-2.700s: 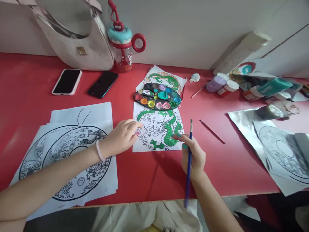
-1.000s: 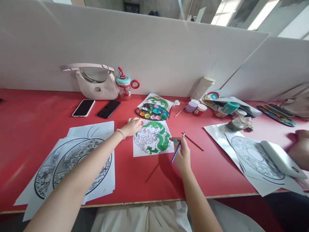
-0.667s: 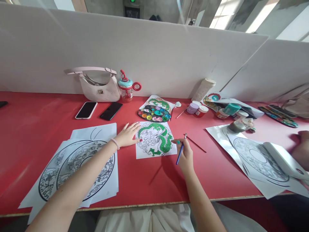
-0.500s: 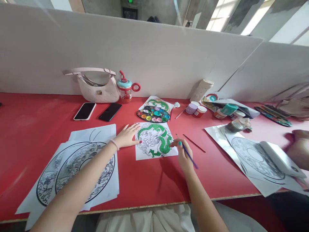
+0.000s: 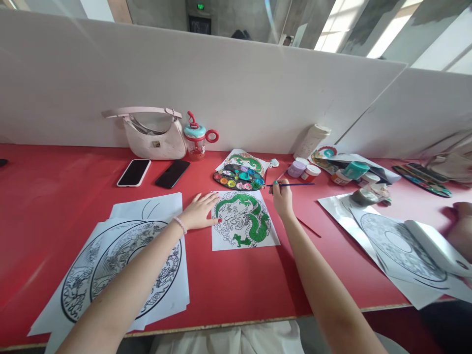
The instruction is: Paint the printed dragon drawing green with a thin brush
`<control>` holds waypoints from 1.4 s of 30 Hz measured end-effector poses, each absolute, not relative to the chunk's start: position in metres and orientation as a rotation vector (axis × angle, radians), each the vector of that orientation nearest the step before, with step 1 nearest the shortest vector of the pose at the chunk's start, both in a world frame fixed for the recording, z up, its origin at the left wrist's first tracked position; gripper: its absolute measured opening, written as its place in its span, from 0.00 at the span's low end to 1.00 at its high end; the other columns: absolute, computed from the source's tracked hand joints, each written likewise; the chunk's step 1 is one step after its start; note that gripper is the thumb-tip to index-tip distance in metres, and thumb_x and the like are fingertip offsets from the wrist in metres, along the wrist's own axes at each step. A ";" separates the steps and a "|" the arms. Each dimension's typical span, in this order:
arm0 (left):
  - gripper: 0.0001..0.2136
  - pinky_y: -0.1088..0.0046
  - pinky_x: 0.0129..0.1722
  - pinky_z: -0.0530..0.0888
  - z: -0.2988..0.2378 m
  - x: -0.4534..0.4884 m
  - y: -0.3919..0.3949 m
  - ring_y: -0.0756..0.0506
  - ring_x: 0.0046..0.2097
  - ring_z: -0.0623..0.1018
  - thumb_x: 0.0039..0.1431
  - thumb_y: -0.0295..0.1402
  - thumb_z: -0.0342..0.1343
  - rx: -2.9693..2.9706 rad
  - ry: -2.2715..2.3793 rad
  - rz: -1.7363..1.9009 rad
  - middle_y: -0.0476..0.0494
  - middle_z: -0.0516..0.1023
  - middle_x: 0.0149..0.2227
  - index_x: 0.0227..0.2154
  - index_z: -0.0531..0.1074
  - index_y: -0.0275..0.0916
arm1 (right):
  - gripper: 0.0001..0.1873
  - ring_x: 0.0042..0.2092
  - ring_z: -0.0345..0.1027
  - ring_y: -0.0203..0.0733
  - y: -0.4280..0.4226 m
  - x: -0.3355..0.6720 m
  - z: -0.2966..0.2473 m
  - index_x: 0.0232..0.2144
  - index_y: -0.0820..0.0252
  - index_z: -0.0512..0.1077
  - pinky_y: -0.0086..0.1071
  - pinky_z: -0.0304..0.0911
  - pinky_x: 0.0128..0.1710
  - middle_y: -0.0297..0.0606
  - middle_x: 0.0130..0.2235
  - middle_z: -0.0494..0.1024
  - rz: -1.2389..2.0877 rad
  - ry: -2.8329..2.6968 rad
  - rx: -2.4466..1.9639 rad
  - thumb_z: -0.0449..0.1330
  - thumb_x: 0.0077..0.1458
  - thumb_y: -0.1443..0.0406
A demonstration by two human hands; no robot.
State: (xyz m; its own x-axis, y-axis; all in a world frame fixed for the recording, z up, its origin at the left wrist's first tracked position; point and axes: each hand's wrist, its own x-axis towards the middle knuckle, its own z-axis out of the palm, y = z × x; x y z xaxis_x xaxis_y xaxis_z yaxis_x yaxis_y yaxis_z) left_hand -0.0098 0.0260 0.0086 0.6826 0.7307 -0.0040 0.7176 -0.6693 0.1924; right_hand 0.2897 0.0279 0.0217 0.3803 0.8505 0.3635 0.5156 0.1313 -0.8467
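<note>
A sheet with a dragon drawing (image 5: 245, 221), its body partly painted green, lies on the red table. My left hand (image 5: 201, 212) rests flat with fingers spread, the fingertips over the sheet's left edge. In my right hand (image 5: 282, 199) is a blue paintbrush (image 5: 298, 185), held nearly level. Its tip reaches the right end of the paint palette (image 5: 230, 182), by the green paint. Behind the palette lies a coloured dragon picture (image 5: 245, 160). A thin dark red brush (image 5: 309, 227) lies right of my forearm.
Printed circular drawings (image 5: 147, 314) are stacked at left. Two phones (image 5: 133, 173), a pale handbag (image 5: 157, 142) and a cup with a straw (image 5: 195, 142) stand farther back. Paint jars (image 5: 297, 168) are at right, near a white case (image 5: 435, 248) and another person's hand (image 5: 462, 228).
My right hand has moved up and away from the dragon sheet, bringing the brush tip to the palette. The brush has turned from slanted to nearly level. My left hand stays on the sheet.
</note>
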 end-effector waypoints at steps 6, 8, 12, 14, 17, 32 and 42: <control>0.35 0.53 0.64 0.48 0.008 -0.010 0.026 0.40 0.67 0.50 0.58 0.54 0.45 2.730 1.187 0.095 0.40 0.49 0.67 0.63 0.50 0.40 | 0.11 0.24 0.53 0.35 0.061 0.291 0.028 0.28 0.56 0.56 0.30 0.49 0.27 0.31 0.21 0.63 0.291 -1.369 -1.628 0.46 0.54 0.56; 0.36 0.52 0.64 0.48 0.007 -0.010 0.027 0.40 0.67 0.50 0.58 0.54 0.45 2.721 1.188 0.092 0.40 0.48 0.67 0.63 0.49 0.39 | 0.11 0.23 0.53 0.36 0.067 0.291 0.030 0.29 0.57 0.58 0.30 0.48 0.26 0.33 0.22 0.64 0.275 -1.408 -1.650 0.47 0.53 0.56; 0.35 0.52 0.64 0.48 0.008 -0.009 0.027 0.40 0.67 0.50 0.58 0.54 0.45 2.709 1.194 0.080 0.41 0.47 0.67 0.63 0.49 0.39 | 0.10 0.23 0.52 0.37 0.073 0.291 0.029 0.31 0.58 0.61 0.29 0.46 0.26 0.34 0.22 0.64 0.266 -1.478 -1.676 0.48 0.53 0.57; 0.35 0.52 0.64 0.48 0.009 -0.009 0.027 0.40 0.67 0.50 0.58 0.53 0.45 2.709 1.197 0.080 0.42 0.47 0.67 0.63 0.50 0.40 | 0.10 0.22 0.52 0.37 0.073 0.291 0.028 0.32 0.58 0.62 0.29 0.46 0.26 0.33 0.21 0.62 0.261 -1.494 -1.684 0.48 0.53 0.57; 0.34 0.52 0.64 0.48 0.009 -0.009 0.027 0.39 0.67 0.50 0.58 0.52 0.47 2.710 1.195 0.078 0.41 0.48 0.67 0.63 0.50 0.41 | 0.11 0.23 0.53 0.37 0.072 0.293 0.026 0.32 0.58 0.62 0.29 0.47 0.27 0.33 0.21 0.63 0.241 -1.489 -1.680 0.49 0.54 0.56; 0.33 0.53 0.65 0.49 0.011 -0.008 0.026 0.40 0.67 0.51 0.58 0.51 0.47 2.706 1.193 0.099 0.41 0.49 0.67 0.63 0.51 0.40 | 0.13 0.22 0.55 0.35 0.069 0.293 0.009 0.31 0.58 0.60 0.30 0.50 0.26 0.31 0.21 0.64 0.197 -1.375 -1.640 0.46 0.56 0.55; 0.33 0.53 0.64 0.49 0.011 -0.008 0.026 0.40 0.67 0.51 0.59 0.51 0.47 2.706 1.201 0.093 0.41 0.49 0.67 0.63 0.51 0.38 | 0.08 0.25 0.55 0.39 0.069 0.288 0.000 0.32 0.58 0.58 0.31 0.48 0.28 0.33 0.23 0.62 0.124 -1.323 -1.650 0.44 0.55 0.60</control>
